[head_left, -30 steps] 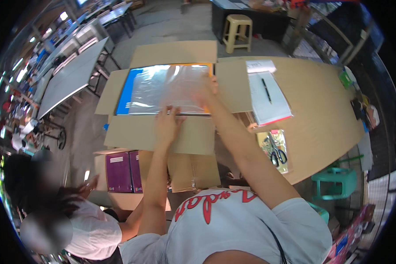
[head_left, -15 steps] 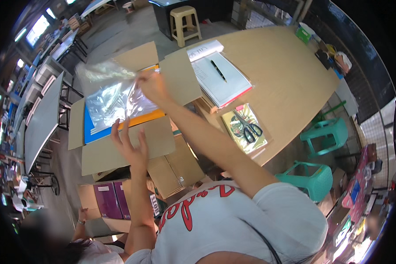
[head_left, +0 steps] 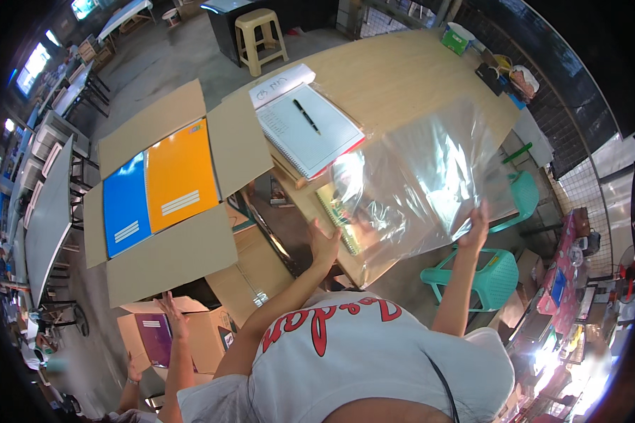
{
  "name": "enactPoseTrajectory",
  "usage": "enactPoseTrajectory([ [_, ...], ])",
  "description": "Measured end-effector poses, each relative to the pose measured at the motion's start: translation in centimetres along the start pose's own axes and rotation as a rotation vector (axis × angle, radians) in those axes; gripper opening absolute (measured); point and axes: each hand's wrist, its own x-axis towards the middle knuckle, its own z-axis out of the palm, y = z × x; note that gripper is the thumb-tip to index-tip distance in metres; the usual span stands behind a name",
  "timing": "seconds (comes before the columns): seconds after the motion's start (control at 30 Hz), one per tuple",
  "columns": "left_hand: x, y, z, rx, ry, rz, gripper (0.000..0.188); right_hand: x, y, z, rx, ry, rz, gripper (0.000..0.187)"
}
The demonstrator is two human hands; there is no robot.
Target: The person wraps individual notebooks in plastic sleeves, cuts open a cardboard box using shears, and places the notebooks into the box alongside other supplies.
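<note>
A large clear plastic sheet or bag (head_left: 430,176) spreads over the right part of the table. My right hand (head_left: 476,224) grips its near right edge. Close to its left side, my left hand (head_left: 324,243) has its fingers apart, beside a yellow spiral notepad (head_left: 339,220) that lies partly under the plastic. Whether the left fingertips touch the pad, I cannot tell. To the left, an open cardboard box (head_left: 243,148) holds a blue notebook (head_left: 125,204) and an orange notebook (head_left: 181,173), side by side.
A spiral notebook (head_left: 296,141) with a black pen (head_left: 306,116) lies on the wooden table (head_left: 374,63). Green plastic stools (head_left: 494,278) stand at the right. At lower left, another person's hands (head_left: 174,317) are at a smaller box (head_left: 208,338) with a purple notebook (head_left: 155,338).
Both hands have moved right, taking the clear plastic from the box onto the table. The notebooks in the box now show uncovered, and the plastic hides the scissors' place. My view has shifted right.
</note>
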Motion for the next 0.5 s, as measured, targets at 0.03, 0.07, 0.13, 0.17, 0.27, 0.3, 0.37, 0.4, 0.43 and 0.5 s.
enactPoseTrajectory([
  [0.03, 0.0, 0.8, 0.6, 0.089, 0.162, 0.163, 0.075, -0.2, 2.1, -1.7, 0.107, -0.018, 0.049, 0.057],
  [0.07, 0.1, 1.5, 0.7, 0.091, 0.168, 0.159, 0.075, -0.8, 3.8, -2.3, 0.148, -0.014, 0.125, 0.056],
  [0.13, 0.5, 3.7, 2.4, -0.200, -0.240, 0.101, 0.082, 0.3, 5.7, -5.8, 0.314, -0.305, 0.111, 0.050],
  [0.17, 0.8, 4.8, 3.0, -0.179, -0.314, -0.019, 0.093, -0.7, 6.5, -3.8, 0.302, -0.226, 0.206, 0.044],
  [0.27, 0.6, 10.9, 4.7, -0.464, -0.553, -0.528, 0.105, -1.3, 6.2, -3.6, 0.279, -0.073, 0.432, 0.033],
  [0.3, 0.2, 13.2, 5.0, -0.464, -0.557, -0.527, 0.105, -1.2, 6.0, -4.2, 0.271, -0.004, 0.567, 0.029],
  [0.37, -0.4, 16.6, 3.8, -0.579, -0.504, -0.685, 0.098, -4.5, 2.6, 0.9, 0.346, -0.088, 0.600, 0.026],
  [0.4, -1.2, 18.4, 3.6, -0.583, -0.508, -0.685, 0.098, -5.9, 0.7, 2.3, 0.426, -0.135, 0.586, 0.025],
  [0.43, -2.1, 20.2, 3.3, -0.720, -0.583, -0.560, 0.090, -5.9, 0.0, 0.7, 0.438, -0.226, 0.576, 0.025],
  [0.5, -3.3, 22.8, 3.5, -0.941, -0.616, -0.407, 0.068, -6.5, -1.2, 0.6, 0.295, -0.134, 0.454, 0.027],
])
